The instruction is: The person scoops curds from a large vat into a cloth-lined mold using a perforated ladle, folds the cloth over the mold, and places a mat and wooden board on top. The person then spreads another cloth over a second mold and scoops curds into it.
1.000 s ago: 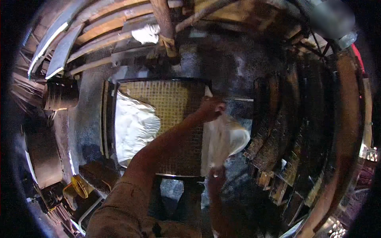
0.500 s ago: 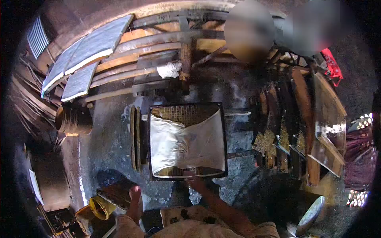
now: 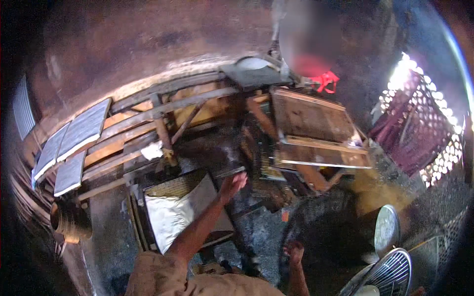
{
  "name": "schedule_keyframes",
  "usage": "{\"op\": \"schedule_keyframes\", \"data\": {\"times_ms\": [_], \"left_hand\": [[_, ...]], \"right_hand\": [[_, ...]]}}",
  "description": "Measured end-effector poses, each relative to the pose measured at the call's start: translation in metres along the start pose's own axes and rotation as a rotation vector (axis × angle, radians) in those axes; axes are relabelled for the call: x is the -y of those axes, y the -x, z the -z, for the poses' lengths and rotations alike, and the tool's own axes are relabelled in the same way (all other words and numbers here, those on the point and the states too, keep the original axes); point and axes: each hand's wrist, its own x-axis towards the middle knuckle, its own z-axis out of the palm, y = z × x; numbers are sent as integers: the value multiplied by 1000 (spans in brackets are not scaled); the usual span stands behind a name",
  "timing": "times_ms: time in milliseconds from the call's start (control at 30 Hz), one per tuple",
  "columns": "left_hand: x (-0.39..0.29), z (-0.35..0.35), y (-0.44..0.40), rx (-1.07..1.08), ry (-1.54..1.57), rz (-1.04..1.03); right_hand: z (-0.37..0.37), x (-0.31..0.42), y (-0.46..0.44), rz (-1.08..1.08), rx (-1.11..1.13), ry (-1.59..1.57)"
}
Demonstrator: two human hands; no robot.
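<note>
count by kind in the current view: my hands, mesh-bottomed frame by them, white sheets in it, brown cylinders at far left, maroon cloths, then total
Hands, left hand and right hand: 2
Mesh-bottomed frame: 1
White sheets: 2
Brown cylinder: 1
Maroon cloth: 1
Total: 7

- The dark, pale-blotched floor (image 3: 266, 239) ran across the lower middle; a small orange piece (image 3: 285, 216) lay on it.
- A dark-rimmed mesh frame (image 3: 170, 186) bore pale sheeting (image 3: 167, 212), bright white on the left and duller on the right, with a patch of mesh bare at the far edge.
- Along the wall, a wooden rack (image 3: 202, 97) carried grey-faced panels (image 3: 86, 129) on the left, a white bundle (image 3: 152, 150) near a post and a dark flat sheet (image 3: 256, 77) towards its right end.
- On that sheet rested a pale round thing (image 3: 251, 63).
</note>
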Motion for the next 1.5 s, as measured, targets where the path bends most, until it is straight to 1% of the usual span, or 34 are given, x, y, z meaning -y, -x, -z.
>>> {"op": "schedule_keyframes", "data": {"times_ms": [33,67,100,133,167,200,233,267,367,400,433,467,500,533,567,600,667,733,767,800,833,867,900,933,967,1000,1067,1100,1133,1167,1233,1267,1333,1500], "left_hand": [[-44,-27,-40,150,33,32],[-74,-49,-62,197,172,8],[-122,-78,-77,85,109,151],[-161,-106,-90,-30,46,291],[-170,-124,-111,-129,-33,357],[-174,-141,-128,-229,-108,419],[-175,-153,-131,-129,-248,279],[-133,-134,-186,78,-319,179],[-123,-136,-166,-5,-247,223],[-124,-141,-159,17,-199,217],[-122,-142,-145,29,-146,217],[-122,-147,-126,-49,-149,357],[-130,-153,-97,-50,-129,234],[-131,-156,-66,-56,-103,119],[-121,-145,-42,-150,-159,46],[-111,-130,-14,-243,-217,-26],[-114,-122,69,-307,-59,-169],[-127,-111,142,-466,-238,15],[-104,-91,168,-466,-263,134],[-79,-75,194,-463,-280,255],[-63,-71,221,-526,-252,275],[-49,-67,244,-585,-51,365],[-34,-66,268,-640,156,442],[13,-55,287,-682,186,454],[77,-34,302,-762,176,417],[89,-30,319,-813,260,376],[120,-15,350,-889,361,343],[155,-2,371,-995,0,505],[183,14,389,-1058,-369,669],[200,33,404,-1066,-351,693],[223,61,428,-1119,-621,776],[208,70,427,-1125,-609,795],[143,99,409,-1153,-519,904],[169,170,398,-1100,-544,1036]], "right_hand": [[13,6,6,-8,-12,338],[28,9,14,-7,-26,503],[43,12,23,-9,-41,667],[59,11,37,54,-76,780],[72,9,47,116,-113,892],[80,7,51,127,-127,885],[86,4,54,-62,-392,280],[93,2,51,-241,-614,-344],[116,6,10,-226,-577,-240],[104,54,-10,-114,-524,-162],[88,113,-28,-11,-461,-78],[114,111,-57,81,-329,39],[137,108,-95,286,-284,-12],[109,190,-104,214,-391,-47],[120,209,-123,324,-332,-68],[144,212,-151,553,-360,258],[125,272,-162,580,-448,641],[94,313,-152,371,-169,528],[87,323,-149,183,-70,767],[84,315,-139,200,-45,836],[73,321,-113,136,12,755],[60,317,-94,51,11,587],[49,309,-84,-196,-172,443],[46,287,-75,-204,-127,470],[46,258,-69,-126,-36,535],[44,232,-65,-46,57,594],[9,211,-51,-104,196,620],[-12,205,-46,-245,256,599],[-18,176,-50,-256,273,620],[-15,125,-57,-302,241,642],[-40,74,-61,-354,222,680],[-64,58,-53,-317,240,635],[-94,28,-51,-290,260,597],[-134,-75,-78,-314,300,456]]}}
